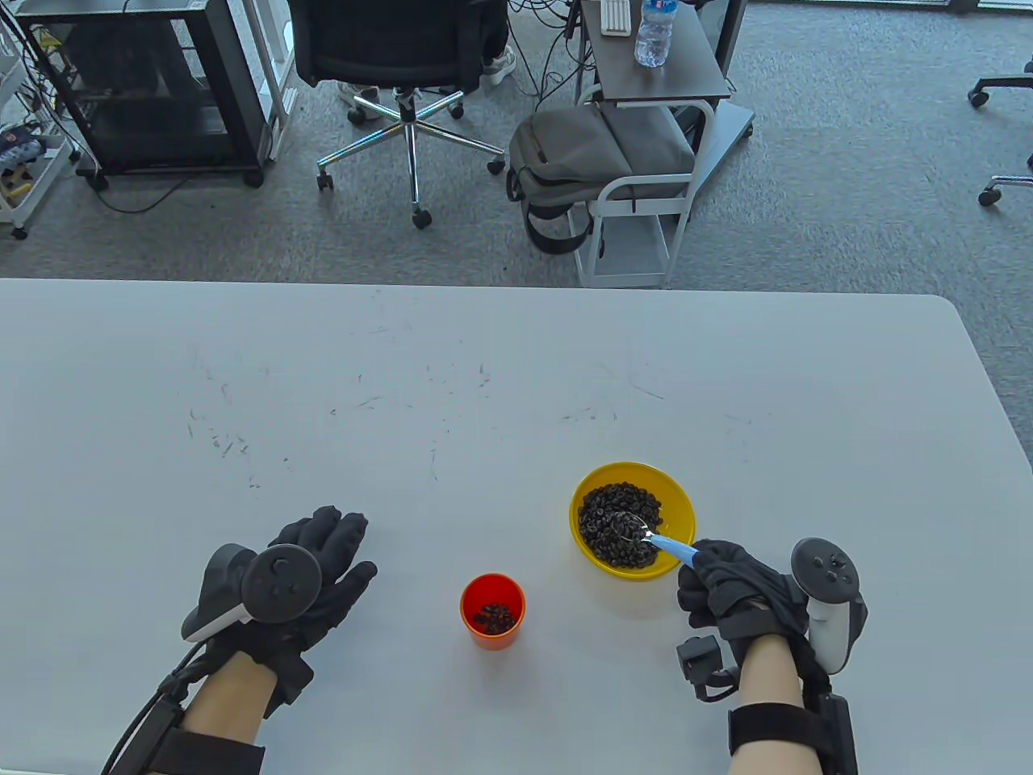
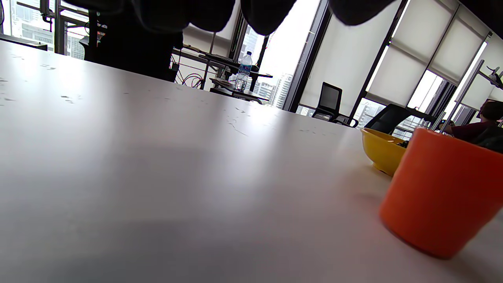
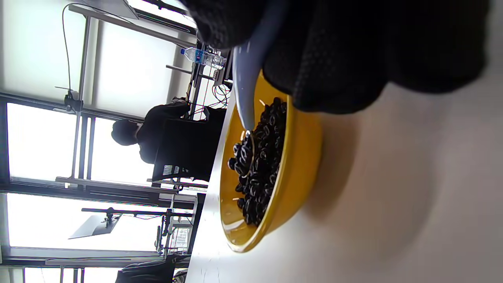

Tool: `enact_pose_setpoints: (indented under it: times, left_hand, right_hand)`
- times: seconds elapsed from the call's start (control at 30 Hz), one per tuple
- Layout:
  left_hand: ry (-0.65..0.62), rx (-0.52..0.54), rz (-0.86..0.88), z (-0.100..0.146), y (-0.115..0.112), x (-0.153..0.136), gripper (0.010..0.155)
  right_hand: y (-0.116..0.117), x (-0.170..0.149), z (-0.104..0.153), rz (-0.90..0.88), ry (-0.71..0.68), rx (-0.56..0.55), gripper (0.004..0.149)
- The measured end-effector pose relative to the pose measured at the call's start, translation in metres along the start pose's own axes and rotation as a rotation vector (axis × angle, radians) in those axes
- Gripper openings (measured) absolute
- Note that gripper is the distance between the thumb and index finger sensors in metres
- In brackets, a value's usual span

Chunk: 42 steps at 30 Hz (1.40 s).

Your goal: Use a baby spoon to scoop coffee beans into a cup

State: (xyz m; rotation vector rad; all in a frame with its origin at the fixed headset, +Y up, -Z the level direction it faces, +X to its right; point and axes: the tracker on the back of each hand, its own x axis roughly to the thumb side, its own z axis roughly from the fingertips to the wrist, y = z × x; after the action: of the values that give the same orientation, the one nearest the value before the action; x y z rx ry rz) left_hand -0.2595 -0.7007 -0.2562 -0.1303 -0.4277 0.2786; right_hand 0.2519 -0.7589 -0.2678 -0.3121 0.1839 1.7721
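Right hand pinching the blue handle of the baby spoon, fingers curled around it near the yellow bowl's near-right rim. Spoon tip down among the coffee beans, metal scoop part buried in the pile and seemingly loaded; in the right wrist view, handle slanting down from the glove into the beans. Yellow bowl sitting on the tabletop just ahead of that hand, with the orange cup nearby to its near-left, apart from the bowl, already holding a few beans at the bottom. Left hand lying flat and spread, palm down, well to the left of the cup, gripping nothing. Likely risks: beans rolling off the shallow scoop on the way across the gap to the cup, brought on by a tilt of the wrist or a quick lift; spoon edge catching the bowl's rim and jolting the load; the cup, light and unsupported, nudged or tipped by the spoon, since the left hand is not steadying it.
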Motion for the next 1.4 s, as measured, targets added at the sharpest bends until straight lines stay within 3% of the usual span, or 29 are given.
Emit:
enact_pose_setpoints:
  times: [0.53,0.77,1.4]
  left_hand:
    - [-0.001,0.005,-0.005,0.0,-0.001,0.0,0.066]
    - [-0.001,0.007,-0.004,0.0,0.0,0.0,0.066]
    - [-0.001,0.007,-0.002,0.0,-0.001,-0.001,0.066]
  right_hand:
    - [0.001,0.009,0.002,-0.033,-0.068,-0.003,0.05]
    - [0.01,0.022,0.006,-0.039,-0.119,0.052,0.05]
    - [0.087,0.061,0.031,0.122,-0.29,0.388,0.05]
